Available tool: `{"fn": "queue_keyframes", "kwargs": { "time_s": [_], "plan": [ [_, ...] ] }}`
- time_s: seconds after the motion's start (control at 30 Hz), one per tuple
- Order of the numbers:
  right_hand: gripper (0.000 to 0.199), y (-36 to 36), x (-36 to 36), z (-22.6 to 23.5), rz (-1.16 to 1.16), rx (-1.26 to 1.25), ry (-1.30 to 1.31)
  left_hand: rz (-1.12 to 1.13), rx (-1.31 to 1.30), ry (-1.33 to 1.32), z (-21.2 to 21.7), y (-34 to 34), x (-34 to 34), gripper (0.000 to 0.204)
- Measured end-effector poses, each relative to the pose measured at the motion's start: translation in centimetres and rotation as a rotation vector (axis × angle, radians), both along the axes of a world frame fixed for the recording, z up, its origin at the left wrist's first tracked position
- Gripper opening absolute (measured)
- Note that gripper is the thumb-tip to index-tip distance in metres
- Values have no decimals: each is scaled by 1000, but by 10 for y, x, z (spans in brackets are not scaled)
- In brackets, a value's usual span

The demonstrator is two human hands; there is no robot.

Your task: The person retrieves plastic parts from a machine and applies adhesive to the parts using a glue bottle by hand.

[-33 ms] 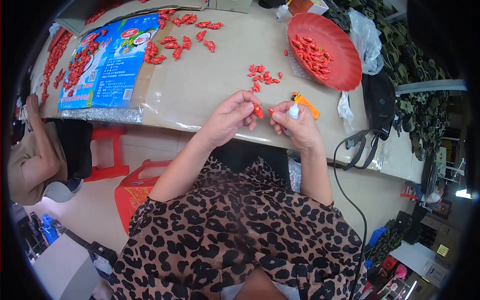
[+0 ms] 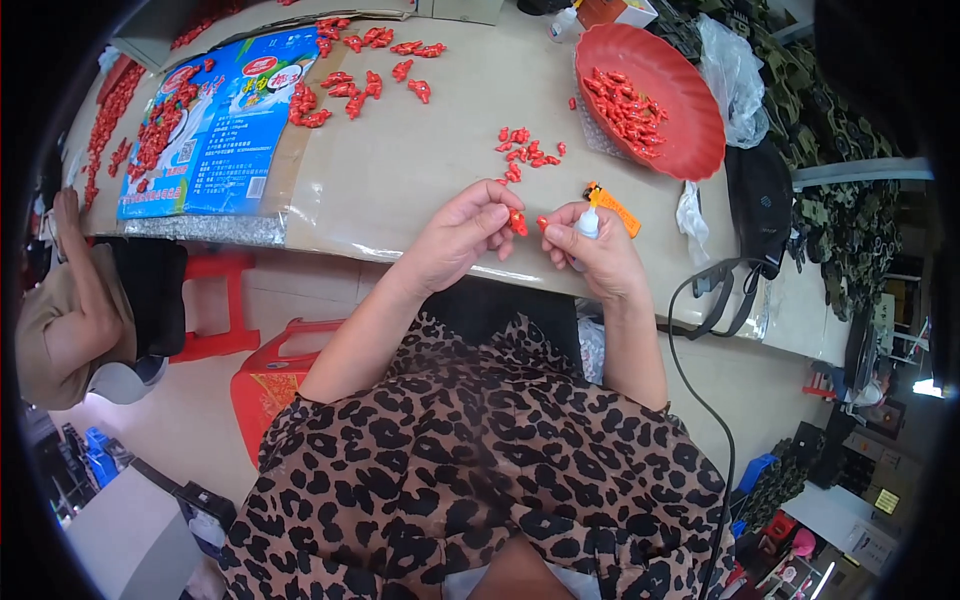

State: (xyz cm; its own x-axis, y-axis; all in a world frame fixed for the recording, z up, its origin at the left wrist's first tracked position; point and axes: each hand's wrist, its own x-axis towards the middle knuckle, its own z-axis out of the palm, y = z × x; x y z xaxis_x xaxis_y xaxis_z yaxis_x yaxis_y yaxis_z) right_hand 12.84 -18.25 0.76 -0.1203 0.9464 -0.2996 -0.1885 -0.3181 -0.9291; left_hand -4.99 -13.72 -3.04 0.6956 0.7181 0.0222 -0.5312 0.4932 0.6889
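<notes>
1. Desk with a beige covering carries the large red scalloped plastic bowl, holding many small glossy red moulded pieces.
2. Your left hand, nearer you than the bowl and left of it, pinches one red piece between thumb and fingertips.
3. Your right hand, on the bowl's near side, pinches a smaller red bit and grips a small white plastic bottle.
4. Loose red pieces lie left of the bowl.
5. You have a flattened blue printed cardboard sheet well left of it.
</notes>
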Motion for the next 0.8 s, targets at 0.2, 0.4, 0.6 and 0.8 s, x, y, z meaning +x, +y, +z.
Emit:
{"fn": "queue_keyframes", "kwargs": {
  "time_s": [0.2,0.4,0.6,0.8],
  "plan": [
    [13,0,3,9,110,-10,-28,-62,63,59,-1,0,1,15],
    [12,0,1,5,128,-77,162,-65,85,60,0,-1,1,15],
    [13,2,0,-1,116,-106,230,-64,90,63,-1,-2,-1,15],
    [12,2,-1,-3,131,-128,257,-63,90,56,0,-2,0,15]
  ]
}}
